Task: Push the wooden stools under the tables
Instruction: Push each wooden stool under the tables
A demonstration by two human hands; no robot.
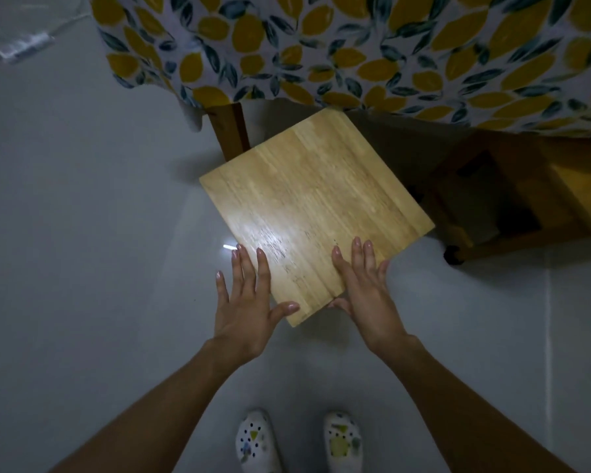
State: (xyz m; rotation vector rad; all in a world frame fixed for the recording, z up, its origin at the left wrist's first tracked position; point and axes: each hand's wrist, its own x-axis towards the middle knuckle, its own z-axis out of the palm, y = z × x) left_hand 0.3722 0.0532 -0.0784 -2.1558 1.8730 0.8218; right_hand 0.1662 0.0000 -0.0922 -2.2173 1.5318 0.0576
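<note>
A: Where does the wooden stool (316, 213) stand?

B: On the pale grey floor (82, 268), turned at an angle so that one corner of its square seat points toward the person. Its far corner reaches just under the hanging edge of the lemon-print tablecloth (355, 46); most of the seat is out in the open, near of the table.

A: And the hands?

B: Both are spread flat with fingers apart, neither closed around anything. The left hand (244, 302) lies along the near-left edge of the seat, its thumb laid on the wood close to the near corner, the fingers pointing far. The right hand (364, 288) lies along the near-right edge, fingers on top of the seat, thumb at the side by the same corner. I cannot tell how hard either presses.

A: What else is close by?

B: A dark wooden table leg (229, 131) shows at the left, just beside the stool's far-left edge; whether they touch I cannot tell. To the right, in shadow under the cloth, a second wooden stool (512, 199) sits beneath the table, with a dark foot cap at its near corner.

A: Anything nearer?

B: Two white patterned shoes (297, 442) at the bottom, toes pointing toward the stool, between the two bare forearms.
</note>
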